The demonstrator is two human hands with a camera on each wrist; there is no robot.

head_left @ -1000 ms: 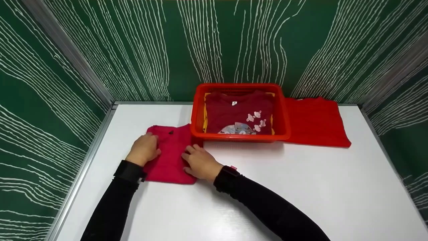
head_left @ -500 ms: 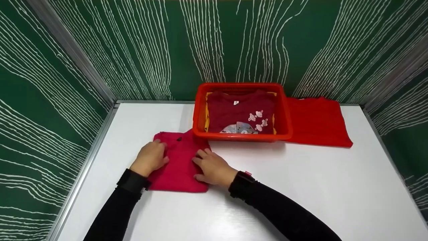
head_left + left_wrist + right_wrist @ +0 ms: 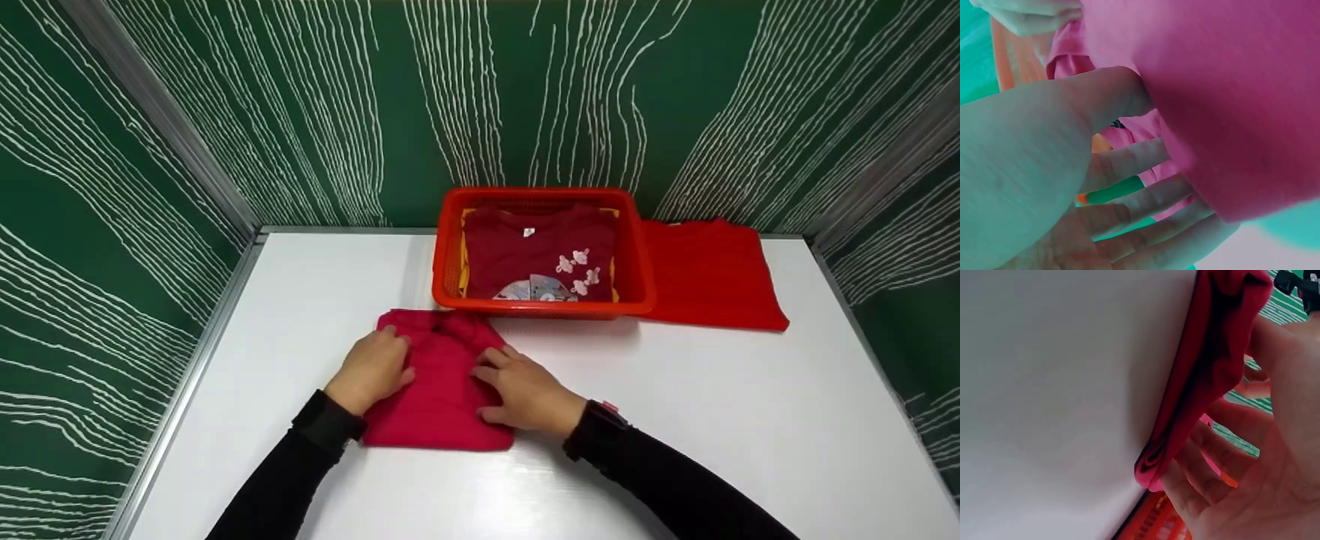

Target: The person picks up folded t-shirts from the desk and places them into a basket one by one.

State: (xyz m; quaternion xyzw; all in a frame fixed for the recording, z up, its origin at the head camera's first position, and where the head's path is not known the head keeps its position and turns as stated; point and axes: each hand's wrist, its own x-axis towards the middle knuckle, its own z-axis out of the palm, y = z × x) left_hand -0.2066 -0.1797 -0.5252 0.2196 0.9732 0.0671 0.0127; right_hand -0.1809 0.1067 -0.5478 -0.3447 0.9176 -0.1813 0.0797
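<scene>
A folded pink T-shirt [image 3: 446, 390] lies in front of the basket, with a small dark mark near its creased collar end. My left hand [image 3: 375, 369] grips its left side, the thumb on the top layer. On the opposite side my right hand [image 3: 529, 390] grips the edge, its fingers spread over the cloth. The left wrist view shows the pink cloth [image 3: 1241, 101] close up, hiding the left fingertips. In the right wrist view the shirt's layered side [image 3: 1207, 371] hangs in loose folds beside the fingers.
A red plastic basket [image 3: 541, 306] stands against the back wall, holding a folded maroon T-shirt [image 3: 517, 262] over something yellow. To its right lies a folded red garment [image 3: 709, 274]. The white table [image 3: 675, 420] is bounded by green walls with white lines.
Both hands have drawn the pink T-shirt right and toward me. Its upper corner has come away from the basket's left side, and its collar end is more wrinkled.
</scene>
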